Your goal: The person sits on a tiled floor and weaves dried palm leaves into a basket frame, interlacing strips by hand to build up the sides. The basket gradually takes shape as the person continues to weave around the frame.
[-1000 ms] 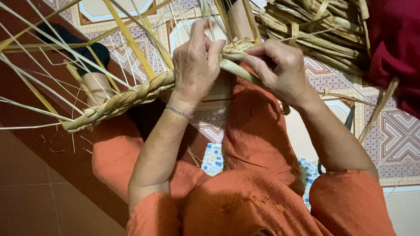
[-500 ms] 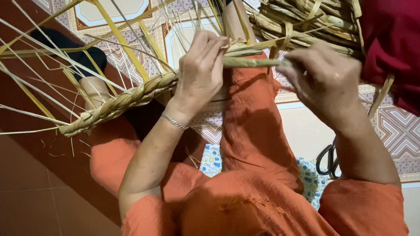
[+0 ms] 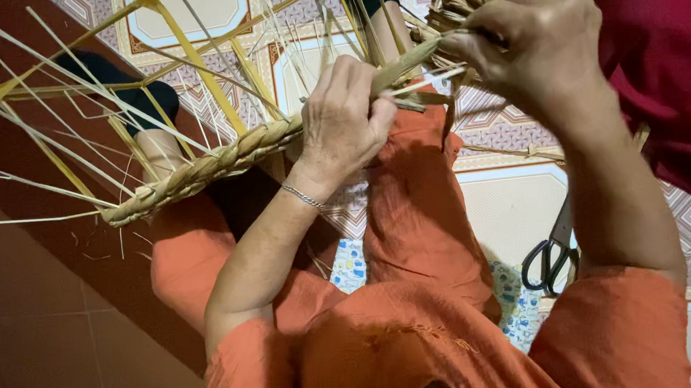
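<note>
1. Braiding step, I judge: left hand (image 3: 345, 122) pinches the straw braid (image 3: 208, 166) at centre.
2. Right hand (image 3: 540, 42) grips the loose strands (image 3: 413, 58), far right.
3. Next likely calls for steady tension.

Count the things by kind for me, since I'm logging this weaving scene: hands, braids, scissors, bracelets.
Bare hands: 2, left hand and right hand
Thick plaited straw braid: 1
Black-handled scissors on the tiled floor: 1
Thin silver bracelet: 1
Total: 5
</note>
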